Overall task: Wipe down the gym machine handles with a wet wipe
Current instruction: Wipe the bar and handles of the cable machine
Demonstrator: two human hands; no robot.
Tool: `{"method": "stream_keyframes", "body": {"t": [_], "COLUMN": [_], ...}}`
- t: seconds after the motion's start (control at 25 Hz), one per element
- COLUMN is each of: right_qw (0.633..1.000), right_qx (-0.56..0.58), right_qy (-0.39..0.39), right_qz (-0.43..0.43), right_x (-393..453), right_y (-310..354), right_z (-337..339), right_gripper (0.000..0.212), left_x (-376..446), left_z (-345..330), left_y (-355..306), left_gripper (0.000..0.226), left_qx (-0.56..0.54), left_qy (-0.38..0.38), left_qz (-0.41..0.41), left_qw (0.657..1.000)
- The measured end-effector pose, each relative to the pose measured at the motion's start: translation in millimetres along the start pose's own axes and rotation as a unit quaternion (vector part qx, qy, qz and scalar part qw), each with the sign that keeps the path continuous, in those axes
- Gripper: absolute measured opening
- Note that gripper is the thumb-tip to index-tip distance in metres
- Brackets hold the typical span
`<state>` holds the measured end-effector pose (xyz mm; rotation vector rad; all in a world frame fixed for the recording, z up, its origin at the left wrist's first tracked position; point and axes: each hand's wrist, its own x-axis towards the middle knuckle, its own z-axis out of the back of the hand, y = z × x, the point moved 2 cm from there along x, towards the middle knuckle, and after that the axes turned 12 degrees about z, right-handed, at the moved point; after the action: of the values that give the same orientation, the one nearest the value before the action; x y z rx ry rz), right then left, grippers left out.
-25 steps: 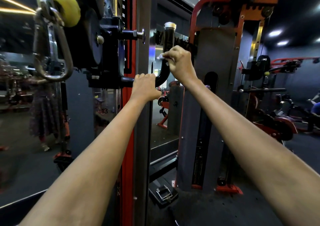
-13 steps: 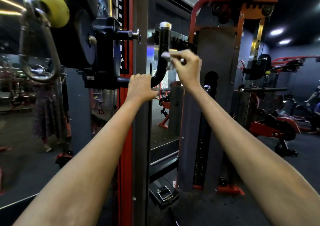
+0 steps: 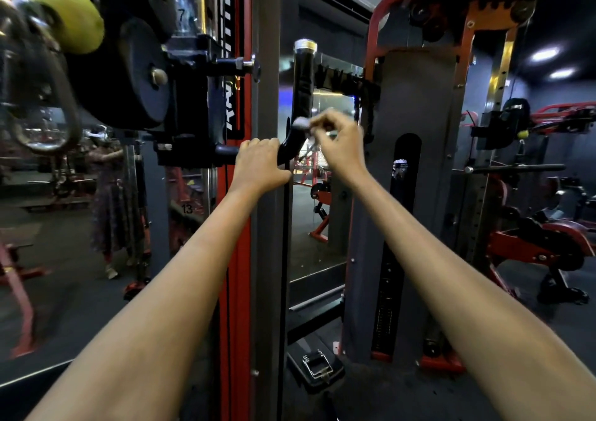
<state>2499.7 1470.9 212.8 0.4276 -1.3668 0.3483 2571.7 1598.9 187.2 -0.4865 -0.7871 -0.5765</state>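
Note:
A black curved handle (image 3: 302,88) with a silver cap rises from the machine's carriage, at the centre of the head view. My left hand (image 3: 259,162) grips the handle's lower horizontal part beside the grey upright. My right hand (image 3: 340,145) pinches a small white wet wipe (image 3: 301,123) and holds it against the handle's bend, just above my left hand. Most of the wipe is hidden by my fingers and blurred.
A large carabiner (image 3: 42,98) under a yellow-green pulley wheel (image 3: 64,11) hangs close at the upper left. The red and grey upright (image 3: 248,259) stands between my arms. A grey weight-stack cover (image 3: 416,162) is behind my right hand. More gym machines (image 3: 532,243) fill the right.
My right hand has slid down the handle with the wipe, from the upper shaft to the bend. My left hand keeps its grip on the lower part.

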Motion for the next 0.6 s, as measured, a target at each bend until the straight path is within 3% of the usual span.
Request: {"method": "stream_keyframes", "body": {"t": [0.08,0.24,0.4,0.6], "right_qw": [0.999,0.998,0.997,0.999], "right_qx": [-0.011,-0.037,0.028,0.020], "right_qy": [-0.039,-0.031,-0.071,0.017], "right_qz": [0.009,0.040,0.018,0.033], "right_x": [23.2,25.0,24.5,-26.4], "right_y": [0.9,2.0,-15.0,-19.6], "right_z": [6.5,-6.3,-6.8,-17.1], "right_gripper": [0.007,0.015,0.016,0.009], "left_x": [0.2,1.2,2.4,3.5], "left_z": [-0.9,-1.8,-3.0,-4.6], "left_y": [-0.2,-2.0,-3.6,-4.3], "left_gripper": [0.025,0.028,0.034,0.040], "left_qx": [0.002,0.009,0.011,0.022], "left_qy": [-0.005,-0.010,-0.009,-0.005], "left_qz": [0.004,0.012,0.026,0.044], "left_qw": [1.000,1.000,1.000,0.999]}}
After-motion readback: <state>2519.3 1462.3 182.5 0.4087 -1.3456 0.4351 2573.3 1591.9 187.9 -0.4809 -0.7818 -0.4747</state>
